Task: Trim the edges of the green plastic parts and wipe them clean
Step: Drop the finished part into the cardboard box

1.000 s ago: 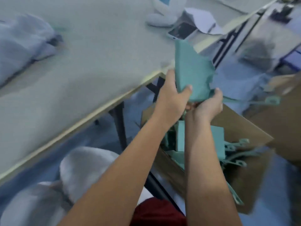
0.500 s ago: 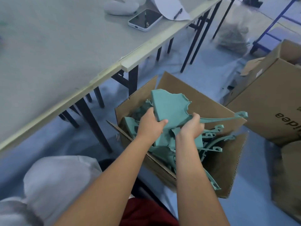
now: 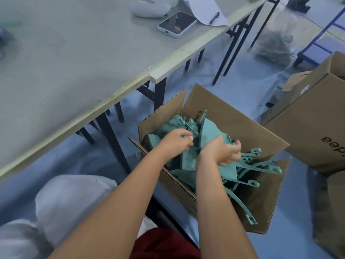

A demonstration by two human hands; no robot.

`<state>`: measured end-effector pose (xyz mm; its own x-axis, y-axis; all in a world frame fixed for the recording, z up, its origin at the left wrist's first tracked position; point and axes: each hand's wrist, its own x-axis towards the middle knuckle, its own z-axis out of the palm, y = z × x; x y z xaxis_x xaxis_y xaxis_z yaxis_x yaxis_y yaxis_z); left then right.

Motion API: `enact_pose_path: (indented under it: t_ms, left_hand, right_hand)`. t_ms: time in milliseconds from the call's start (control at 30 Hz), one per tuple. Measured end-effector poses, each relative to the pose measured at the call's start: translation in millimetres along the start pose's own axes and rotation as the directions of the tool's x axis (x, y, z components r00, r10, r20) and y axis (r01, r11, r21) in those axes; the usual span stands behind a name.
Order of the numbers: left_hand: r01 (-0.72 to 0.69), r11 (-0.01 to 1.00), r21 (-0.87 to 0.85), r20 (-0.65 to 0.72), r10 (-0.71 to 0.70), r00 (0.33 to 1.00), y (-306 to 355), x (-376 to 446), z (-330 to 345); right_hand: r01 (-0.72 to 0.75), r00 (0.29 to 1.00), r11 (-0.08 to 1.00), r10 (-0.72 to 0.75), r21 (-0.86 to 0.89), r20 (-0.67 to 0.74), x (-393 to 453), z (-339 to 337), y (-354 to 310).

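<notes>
An open cardboard box (image 3: 231, 116) stands on the floor beside the table, holding several green plastic parts (image 3: 248, 182) with long curved arms. A wide green plastic panel (image 3: 211, 131) lies on top of the pile. My right hand (image 3: 222, 154) grips the lower edge of this panel, thumb on its face. My left hand (image 3: 177, 143) hovers just left of the panel with its fingers loosely curled and holding nothing.
The grey table (image 3: 74, 62) carries a phone (image 3: 177, 24), a sheet of paper with a pen (image 3: 205, 14) and a white cloth (image 3: 149, 8). A second cardboard box (image 3: 313, 128) stands at the right. My knees in white cloth (image 3: 71, 199) are at lower left.
Both hands have carried the green panel from table height down into the box. My left hand has let go of its edge.
</notes>
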<state>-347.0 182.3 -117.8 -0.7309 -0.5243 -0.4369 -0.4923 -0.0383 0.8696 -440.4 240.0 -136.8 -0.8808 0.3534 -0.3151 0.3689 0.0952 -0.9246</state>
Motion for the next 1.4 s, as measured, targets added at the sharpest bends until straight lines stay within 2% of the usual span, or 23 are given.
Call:
enact_pose_path:
  t_ms: [100,200,267,333,400,467,567,633,667,767,833,867,933,1000,1133,1200,1267,1333,1400]
  left_hand:
    - [-0.137,0.99,-0.028,-0.045,0.136,0.99,35,-11,-18]
    - [-0.29,0.957,-0.027,-0.143,0.283,0.948,71,-33,-54]
    - [-0.368,0.928,-0.067,-0.257,0.34,0.905,88,-50,-84]
    - [-0.429,0.898,-0.099,-0.381,0.364,0.85,94,-69,-116]
    - [-0.488,0.865,-0.119,-0.496,0.374,0.784,91,-88,-147]
    - [-0.521,0.851,-0.063,-0.62,0.376,0.689,80,-105,-177]
    - [-0.482,0.876,0.004,-0.789,0.299,0.536,53,-131,-223]
    - [-0.422,0.907,0.003,-0.881,0.202,0.427,32,-156,-255]
    - [-0.417,0.909,-0.011,-0.914,0.16,0.373,21,-170,-272]
    - [-0.54,0.833,-0.122,-0.974,0.003,0.225,-6,-214,-317]
    - [-0.463,0.881,-0.102,-0.991,-0.05,0.122,-24,-240,-343]
    - [-0.418,0.904,-0.087,-0.994,-0.051,0.095,-33,-252,-353]
    - [-0.359,0.929,-0.087,-0.995,-0.066,0.071,-52,-273,-369]
    - [-0.278,0.957,-0.082,-0.996,-0.07,0.052,-68,-286,-379]
    - [-0.094,0.993,-0.071,-0.992,-0.06,0.111,-88,-284,-377]
    - [0.081,0.996,-0.038,-0.991,-0.048,0.127,-94,-276,-373]
    - [0.132,0.99,-0.055,-0.989,-0.072,0.131,-97,-274,-376]
    - [0.105,0.994,-0.038,-0.987,-0.053,0.153,-100,-275,-379]
    - [0.14,0.989,0.051,-0.99,0.031,0.137,-103,-276,-378]
  right_hand:
    - [0.075,0.964,0.986,-0.109,0.146,0.244,-41,13,-25]
    - [0.182,0.885,0.932,-0.294,0.313,0.361,-89,26,-61]
    - [0.24,0.812,0.894,-0.399,0.379,0.426,-123,35,-85]
    - [0.268,0.703,0.847,-0.498,0.459,0.508,-161,42,-101]
    - [0.295,0.581,0.796,-0.588,0.528,0.562,-200,49,-107]
    - [0.299,0.437,0.784,-0.62,0.545,0.652,-243,57,-107]
    - [0.306,0.203,0.797,-0.589,0.521,0.782,-308,71,-97]
    - [0.322,0.005,0.801,-0.535,0.505,0.845,-356,80,-86]
    - [0.327,-0.1,0.796,-0.506,0.509,0.857,-380,83,-80]
    - [0.392,-0.377,0.728,-0.43,0.562,0.82,-451,86,-64]
    - [0.441,-0.499,0.672,-0.367,0.595,0.785,-491,86,-54]
    - [0.453,-0.543,0.653,-0.337,0.606,0.769,-507,85,-48]
    - [0.474,-0.601,0.608,-0.305,0.637,0.738,-531,84,-37]
    - [0.496,-0.627,0.557,-0.301,0.666,0.719,-543,83,-28]
    - [0.533,-0.61,0.51,-0.323,0.676,0.724,-539,86,-10]
    - [0.543,-0.629,0.487,-0.303,0.684,0.716,-528,89,-4]
    - [0.533,-0.656,0.464,-0.301,0.707,0.692,-521,93,-5]
    - [0.576,-0.669,0.323,-0.341,0.751,0.66,-516,97,-8]
    - [0.626,-0.694,0.145,-0.343,0.766,0.632,-514,99,-13]
